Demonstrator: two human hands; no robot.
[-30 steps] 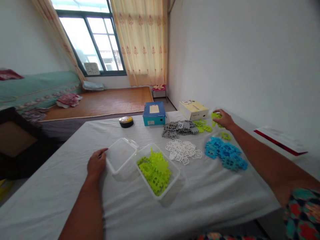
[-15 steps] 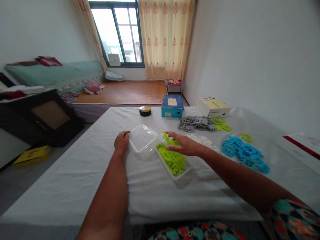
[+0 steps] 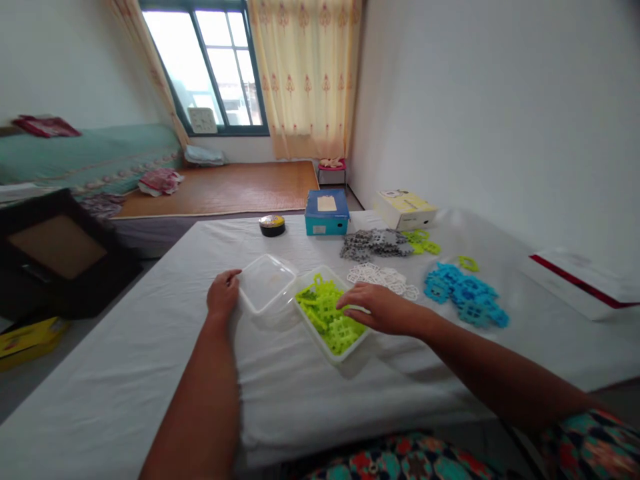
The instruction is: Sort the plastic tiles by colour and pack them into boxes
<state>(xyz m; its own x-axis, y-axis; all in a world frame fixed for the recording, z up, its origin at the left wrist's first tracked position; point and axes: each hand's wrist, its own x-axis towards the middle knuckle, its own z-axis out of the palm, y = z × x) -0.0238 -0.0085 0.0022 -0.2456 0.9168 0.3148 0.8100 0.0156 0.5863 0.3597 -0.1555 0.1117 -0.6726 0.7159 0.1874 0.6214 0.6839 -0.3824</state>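
Head view looks down at table (image 3: 150,373).

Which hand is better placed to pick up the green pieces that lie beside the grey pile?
Probably the right hand: it rests over the container, on the same side as the green pieces. The left hand touches the lid, farther away.

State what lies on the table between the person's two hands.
In the head view, a clear lid and a clear tub of green pieces lie between the left hand and the right hand.
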